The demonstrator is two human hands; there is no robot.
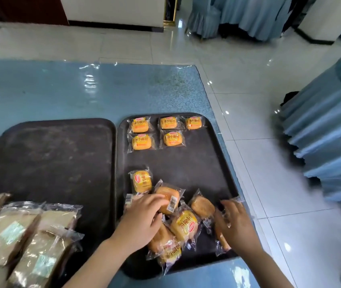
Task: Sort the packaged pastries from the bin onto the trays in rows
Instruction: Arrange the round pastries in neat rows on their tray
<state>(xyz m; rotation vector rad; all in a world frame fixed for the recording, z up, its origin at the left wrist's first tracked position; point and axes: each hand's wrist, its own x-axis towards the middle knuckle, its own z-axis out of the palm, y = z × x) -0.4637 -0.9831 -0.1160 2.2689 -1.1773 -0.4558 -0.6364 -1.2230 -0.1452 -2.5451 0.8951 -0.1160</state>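
Observation:
On the right dark tray [211, 154], several yellow packaged pastries [168, 123] lie in neat rows at the far end. A loose heap of the same pastries [184, 224] sits at the near end. My left hand [142, 223] lies on the heap's left side, fingers curled over a face-down pastry [168, 199]. My right hand [235, 224] reaches into the heap's right side, fingers around a wrapped pastry [221, 240] at the tray's near right corner. One pastry [141, 181] lies alone just beyond the heap.
A second dark tray [61, 154] lies to the left, with brown packaged bread slices [11, 233] piled on its near left part. Both trays rest on a blue table [82, 90]. Blue-skirted furniture [327, 142] stands on the tiled floor to the right.

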